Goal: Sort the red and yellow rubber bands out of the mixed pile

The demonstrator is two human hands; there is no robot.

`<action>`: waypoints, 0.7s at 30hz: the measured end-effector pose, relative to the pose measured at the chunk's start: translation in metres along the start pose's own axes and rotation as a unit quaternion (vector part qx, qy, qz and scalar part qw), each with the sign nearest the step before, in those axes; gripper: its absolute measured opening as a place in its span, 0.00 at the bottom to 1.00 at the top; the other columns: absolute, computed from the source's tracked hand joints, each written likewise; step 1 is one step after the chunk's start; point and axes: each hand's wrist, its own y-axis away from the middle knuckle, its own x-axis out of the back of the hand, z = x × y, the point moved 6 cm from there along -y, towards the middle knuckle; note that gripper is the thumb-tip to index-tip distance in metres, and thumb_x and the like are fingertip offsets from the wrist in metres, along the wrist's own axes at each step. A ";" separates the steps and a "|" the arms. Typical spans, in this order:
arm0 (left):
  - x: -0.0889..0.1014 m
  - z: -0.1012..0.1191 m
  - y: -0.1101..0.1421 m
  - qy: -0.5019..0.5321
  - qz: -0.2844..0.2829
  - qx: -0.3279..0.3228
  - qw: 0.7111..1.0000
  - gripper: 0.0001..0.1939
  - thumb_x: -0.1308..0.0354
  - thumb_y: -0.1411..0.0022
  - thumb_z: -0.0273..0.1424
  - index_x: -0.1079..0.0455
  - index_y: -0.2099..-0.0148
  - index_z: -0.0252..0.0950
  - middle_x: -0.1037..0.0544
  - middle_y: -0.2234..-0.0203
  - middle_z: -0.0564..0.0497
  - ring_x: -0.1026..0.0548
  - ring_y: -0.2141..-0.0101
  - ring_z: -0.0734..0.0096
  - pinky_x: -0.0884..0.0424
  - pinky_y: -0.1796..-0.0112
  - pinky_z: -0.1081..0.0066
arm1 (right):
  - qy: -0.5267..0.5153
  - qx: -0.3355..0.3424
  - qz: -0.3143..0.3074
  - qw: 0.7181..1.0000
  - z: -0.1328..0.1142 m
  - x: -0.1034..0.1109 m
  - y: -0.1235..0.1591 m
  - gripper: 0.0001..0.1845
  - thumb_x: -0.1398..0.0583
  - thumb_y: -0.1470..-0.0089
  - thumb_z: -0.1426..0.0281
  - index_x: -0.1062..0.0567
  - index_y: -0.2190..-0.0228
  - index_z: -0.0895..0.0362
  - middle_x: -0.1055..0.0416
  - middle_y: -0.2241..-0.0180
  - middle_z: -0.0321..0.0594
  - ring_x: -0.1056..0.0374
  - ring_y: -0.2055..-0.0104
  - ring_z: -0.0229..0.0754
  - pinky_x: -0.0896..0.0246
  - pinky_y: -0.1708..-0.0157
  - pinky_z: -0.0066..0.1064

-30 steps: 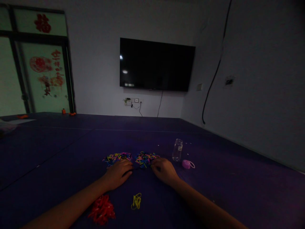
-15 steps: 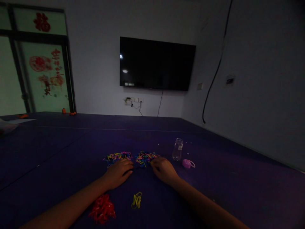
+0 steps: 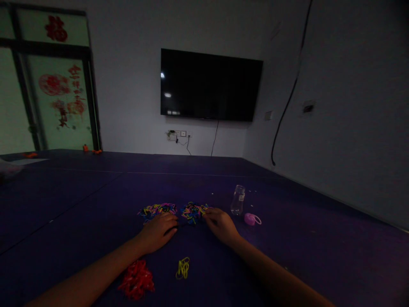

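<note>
Two heaps of mixed-colour rubber bands lie side by side on the purple surface, a left heap (image 3: 156,209) and a right heap (image 3: 192,211). My left hand (image 3: 159,230) rests palm down at the near edge of the left heap, fingers stretched out and holding nothing visible. At the right edge of the other heap, my right hand (image 3: 220,224) pinches with thumb and forefinger; a bit of yellow band shows at the fingertips. Closer to me lie a few yellow rubber bands (image 3: 183,268) and a red pile (image 3: 137,279) beside my left forearm.
A clear bottle (image 3: 237,200) without its cap stands beyond my right hand. Its likely lid, pink with a loop (image 3: 251,219), lies beside it. Small white bits dot the purple surface (image 3: 303,256). A wall-mounted television (image 3: 211,85) and a glass door (image 3: 60,102) are behind.
My right hand has shifted slightly at the heap's edge, its thumb and forefinger now stretched further toward the bands. My left hand has stayed in place.
</note>
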 end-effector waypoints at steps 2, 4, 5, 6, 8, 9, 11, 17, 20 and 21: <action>-0.001 -0.001 0.000 0.001 -0.003 0.001 1.000 0.11 0.50 0.37 0.26 0.30 0.54 0.37 0.26 0.57 0.46 0.30 0.55 0.61 0.34 0.53 0.60 | -0.060 -0.009 0.029 0.998 -0.002 0.006 0.000 0.16 0.48 0.41 0.68 0.23 0.74 0.55 0.24 0.67 0.42 0.28 0.63 0.43 0.35 0.61 0.32; -0.001 -0.002 0.000 0.004 -0.005 0.001 1.000 0.11 0.49 0.37 0.26 0.30 0.55 0.37 0.25 0.59 0.46 0.29 0.56 0.61 0.34 0.54 0.60 | -0.111 -0.017 0.052 0.992 -0.009 0.010 -0.001 0.17 0.48 0.41 0.67 0.23 0.74 0.55 0.24 0.69 0.41 0.28 0.65 0.43 0.35 0.63 0.33; -0.001 -0.002 0.000 0.006 -0.004 0.000 1.000 0.10 0.49 0.37 0.26 0.30 0.55 0.37 0.25 0.59 0.46 0.29 0.57 0.61 0.33 0.55 0.60 | -0.134 -0.021 0.055 0.989 -0.015 0.009 -0.001 0.17 0.47 0.42 0.66 0.22 0.75 0.56 0.24 0.70 0.41 0.28 0.65 0.43 0.34 0.64 0.33; -0.002 -0.002 -0.001 0.008 -0.003 -0.003 1.000 0.10 0.49 0.37 0.26 0.31 0.55 0.37 0.25 0.59 0.46 0.29 0.57 0.61 0.33 0.56 0.61 | -0.154 -0.024 0.057 0.986 -0.022 0.008 -0.001 0.16 0.47 0.43 0.66 0.23 0.75 0.56 0.24 0.70 0.41 0.28 0.66 0.43 0.35 0.65 0.32; -0.001 -0.002 0.000 0.013 0.002 -0.013 1.000 0.10 0.50 0.36 0.27 0.31 0.55 0.37 0.25 0.59 0.46 0.28 0.57 0.61 0.33 0.56 0.61 | -0.192 -0.051 0.070 0.978 -0.034 0.003 0.002 0.16 0.46 0.44 0.67 0.23 0.76 0.57 0.24 0.72 0.41 0.28 0.68 0.43 0.35 0.67 0.31; -0.001 -0.001 0.000 0.016 0.006 -0.019 1.000 0.10 0.51 0.36 0.27 0.31 0.55 0.37 0.25 0.58 0.46 0.28 0.57 0.62 0.33 0.56 0.61 | -0.207 -0.069 0.074 0.973 -0.039 0.000 0.004 0.16 0.47 0.44 0.68 0.23 0.77 0.57 0.24 0.74 0.40 0.28 0.69 0.42 0.35 0.68 0.29; -0.002 -0.001 0.000 0.019 0.012 -0.025 0.999 0.10 0.52 0.35 0.27 0.31 0.55 0.37 0.25 0.58 0.46 0.29 0.56 0.62 0.33 0.55 0.61 | -0.233 -0.082 0.046 0.968 -0.051 -0.010 0.008 0.17 0.48 0.45 0.70 0.23 0.79 0.57 0.25 0.76 0.39 0.28 0.71 0.40 0.36 0.70 0.28; -0.002 -0.004 -0.001 0.005 0.002 -0.002 1.000 0.12 0.52 0.34 0.31 0.30 0.54 0.37 0.25 0.55 0.46 0.30 0.53 0.61 0.35 0.52 0.60 | -0.188 0.027 -0.074 0.979 -0.081 -0.025 0.020 0.19 0.47 0.44 0.69 0.26 0.82 0.58 0.28 0.80 0.38 0.32 0.76 0.36 0.40 0.73 0.25; -0.002 -0.002 -0.001 0.004 -0.012 -0.003 1.000 0.12 0.52 0.35 0.30 0.30 0.54 0.37 0.25 0.56 0.47 0.30 0.53 0.62 0.35 0.52 0.61 | -0.155 0.066 -0.093 0.981 -0.086 -0.024 0.023 0.20 0.48 0.42 0.67 0.27 0.82 0.58 0.29 0.81 0.38 0.33 0.77 0.36 0.42 0.73 0.25; -0.001 -0.002 -0.001 0.002 -0.011 -0.001 1.000 0.12 0.52 0.35 0.30 0.30 0.54 0.37 0.25 0.56 0.47 0.30 0.53 0.62 0.35 0.52 0.61 | -0.149 0.075 -0.100 0.981 -0.087 -0.024 0.023 0.21 0.49 0.41 0.66 0.27 0.81 0.58 0.29 0.80 0.38 0.34 0.77 0.36 0.42 0.73 0.25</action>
